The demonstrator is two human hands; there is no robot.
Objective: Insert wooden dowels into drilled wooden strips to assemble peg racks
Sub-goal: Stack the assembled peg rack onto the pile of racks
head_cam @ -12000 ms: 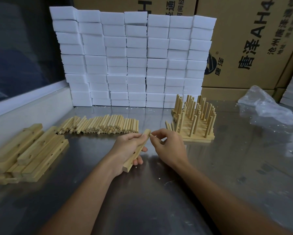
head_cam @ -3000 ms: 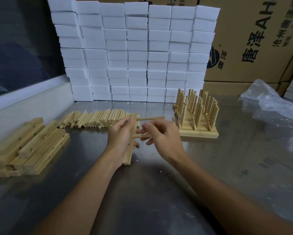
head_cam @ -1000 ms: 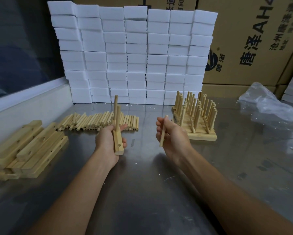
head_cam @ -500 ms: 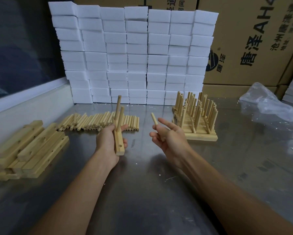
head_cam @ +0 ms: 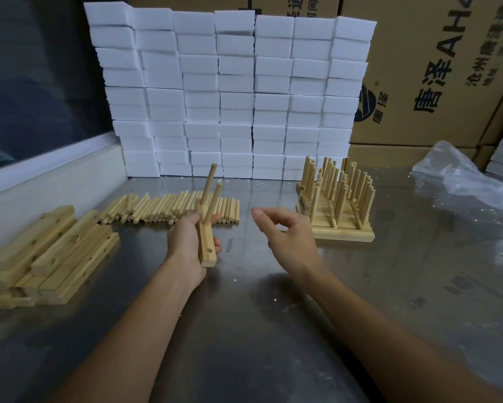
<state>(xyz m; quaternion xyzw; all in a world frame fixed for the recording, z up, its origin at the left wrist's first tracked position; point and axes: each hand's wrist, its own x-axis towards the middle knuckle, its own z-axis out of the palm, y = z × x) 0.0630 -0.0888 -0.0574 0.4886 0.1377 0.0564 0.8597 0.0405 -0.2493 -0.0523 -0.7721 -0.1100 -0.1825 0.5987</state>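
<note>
My left hand [head_cam: 186, 242] grips a drilled wooden strip [head_cam: 207, 245] end-on, with two dowels [head_cam: 211, 193] standing up from its far part and an empty hole near its near end. My right hand [head_cam: 285, 234] hovers to the right of the strip, apart from it, fingers loosely curled; no dowel shows in it. Loose dowels [head_cam: 168, 210] lie in a row behind my left hand. Bare drilled strips [head_cam: 55, 251] are piled at the left. Finished peg racks [head_cam: 336, 205] stand stacked at the right.
A wall of white foam blocks [head_cam: 229, 94] lines the back of the steel table [head_cam: 273, 330]. Cardboard boxes [head_cam: 436, 71] stand behind it. A crumpled clear plastic bag [head_cam: 459, 178] lies at the far right. A raised white ledge [head_cam: 52, 181] borders the left side.
The dowel seen in my right hand's fingers half a second ago is no longer visible, and that hand's fingers have loosened. My left hand still holds the strip with two dowels.
</note>
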